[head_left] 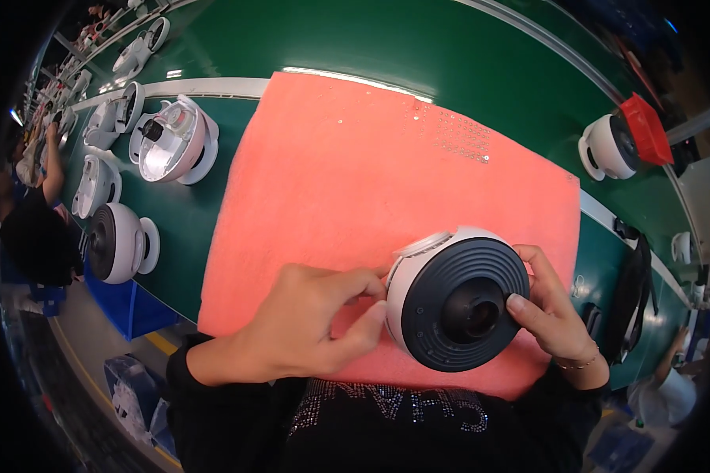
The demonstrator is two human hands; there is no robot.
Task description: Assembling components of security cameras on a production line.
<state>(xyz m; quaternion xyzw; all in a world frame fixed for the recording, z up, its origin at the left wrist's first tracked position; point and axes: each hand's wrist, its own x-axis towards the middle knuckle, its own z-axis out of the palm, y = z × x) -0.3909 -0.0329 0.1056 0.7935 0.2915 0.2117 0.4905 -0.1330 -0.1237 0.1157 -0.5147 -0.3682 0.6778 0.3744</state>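
Note:
A round white device (398, 303) with a dark grey ringed face and a dark, lens-like dome rests tilted over the near part of a pink foam mat (292, 189), its face turned up toward me. My right hand (554, 307) grips its right side, thumb on the dark face and the other fingers behind the rim. At the left edge of the white shell, the bent thumb and forefinger of my left hand (312, 323) press against it. Whether a small part sits between those fingertips is hidden. Small metal screws (463, 140) lie in rows on the mat's far right.
On the green bench (347, 39), an opened white housing (177, 142) and a similar device (118, 243) stand left. Another device (610, 147) stands far right beside a red bin (645, 130). A black bag-like item (631, 299) lies right. Other people work at both sides.

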